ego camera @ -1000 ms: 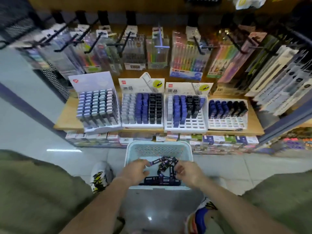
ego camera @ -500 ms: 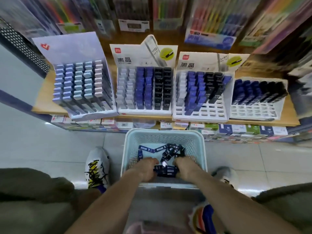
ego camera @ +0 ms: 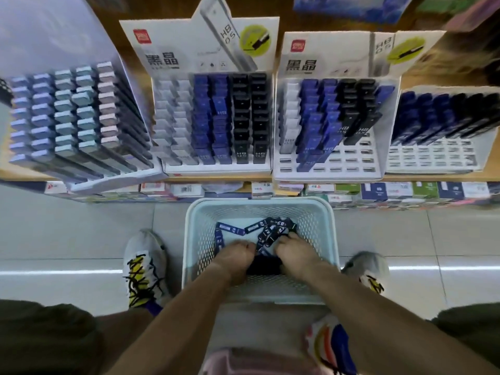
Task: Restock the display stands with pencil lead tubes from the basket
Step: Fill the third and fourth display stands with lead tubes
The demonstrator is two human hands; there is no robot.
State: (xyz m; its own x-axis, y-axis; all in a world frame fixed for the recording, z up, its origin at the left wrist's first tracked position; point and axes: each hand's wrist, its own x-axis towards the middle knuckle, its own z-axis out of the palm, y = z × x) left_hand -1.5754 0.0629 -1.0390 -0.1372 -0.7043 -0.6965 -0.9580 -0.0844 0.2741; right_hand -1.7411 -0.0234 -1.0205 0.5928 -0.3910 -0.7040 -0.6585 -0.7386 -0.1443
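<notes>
1. Head view, hands: left hand (ego camera: 238, 254) and right hand (ego camera: 293, 251) both down inside the pale perforated plastic basket (ego camera: 331, 239), knuckles up, fingers curled over a dark bundle of pencil lead tubes (ego camera: 263, 265); likely gathering a handful, though whether truly clamped cannot be told, fingertips hidden.
2. Same view, stock: more loose tubes (ego camera: 266, 230), slim, flat, glossy blue and black, scattered on the basket floor beyond the knuckles.
3. Same view, target: white cardboard display stands on the wooden shelf; middle-right stand (ego camera: 328, 161) with bare front slots, far-right stand (ego camera: 430, 158) likewise, probably next to fill.
</notes>
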